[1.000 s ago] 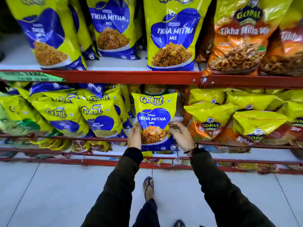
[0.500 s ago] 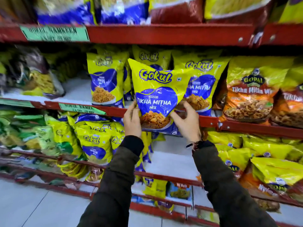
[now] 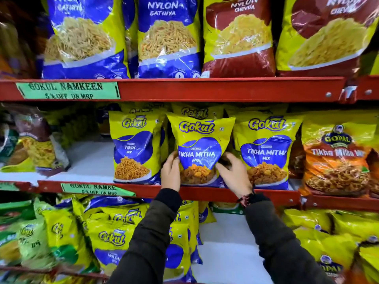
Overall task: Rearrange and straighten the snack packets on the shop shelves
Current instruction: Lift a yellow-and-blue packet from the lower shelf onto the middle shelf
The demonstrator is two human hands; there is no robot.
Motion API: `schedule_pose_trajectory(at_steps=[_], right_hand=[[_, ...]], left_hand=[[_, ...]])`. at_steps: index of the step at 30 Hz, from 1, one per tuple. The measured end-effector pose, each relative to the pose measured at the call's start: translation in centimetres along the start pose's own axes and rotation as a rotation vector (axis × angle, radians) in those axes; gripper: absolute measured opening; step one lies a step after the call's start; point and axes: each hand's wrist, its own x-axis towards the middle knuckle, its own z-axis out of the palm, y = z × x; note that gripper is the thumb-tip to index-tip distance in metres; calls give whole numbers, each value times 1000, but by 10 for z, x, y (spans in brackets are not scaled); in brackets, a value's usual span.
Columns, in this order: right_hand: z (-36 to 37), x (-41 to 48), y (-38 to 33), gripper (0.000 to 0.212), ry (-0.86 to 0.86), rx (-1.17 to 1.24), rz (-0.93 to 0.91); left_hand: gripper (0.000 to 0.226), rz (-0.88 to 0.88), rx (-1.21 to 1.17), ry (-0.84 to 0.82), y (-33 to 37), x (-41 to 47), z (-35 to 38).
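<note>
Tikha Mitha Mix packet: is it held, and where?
Yes. The left hand and right hand grip the Tikha Mitha Mix packet by its lower side edges.

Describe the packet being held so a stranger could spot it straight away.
Find the middle red shelf. The held packet is a yellow Gokul Tikha Mitha Mix, gripped by the left hand and right hand. It tilts and sits forward of its upright twin beside it.

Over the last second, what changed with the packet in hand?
The Gokul Tikha Mitha Mix packet went up from the lower shelf to the middle shelf, where it now stands between the Tikhi Sev packet and another Tikha Mitha Mix packet. Left hand and right hand kept hold of its lower sides throughout. The neighbouring packets did not visibly shift.
</note>
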Motion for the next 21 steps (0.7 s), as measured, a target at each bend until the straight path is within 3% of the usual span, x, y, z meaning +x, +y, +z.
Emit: schedule_pose_trajectory(at_steps=[3, 5, 7, 10, 15, 21], right_hand=[[10, 1, 3, 39, -2, 2, 72], [14, 7, 3, 42, 51, 17, 114], [11, 12, -1, 45, 155, 75, 136], [5, 32, -13, 54, 250, 204, 135], [2, 52, -25, 24, 229, 235, 121], [0, 62, -33, 39, 330, 149, 23]], left_hand=[[54, 4, 89, -21, -7, 4, -2], [52, 13, 131, -3, -6, 11, -5], [44, 33, 77, 36, 0, 17, -5], [50, 76, -28, 54, 21, 37, -6], [42, 62, 36, -8, 51, 66, -8], [36, 215, 228, 54, 54, 79, -14]])
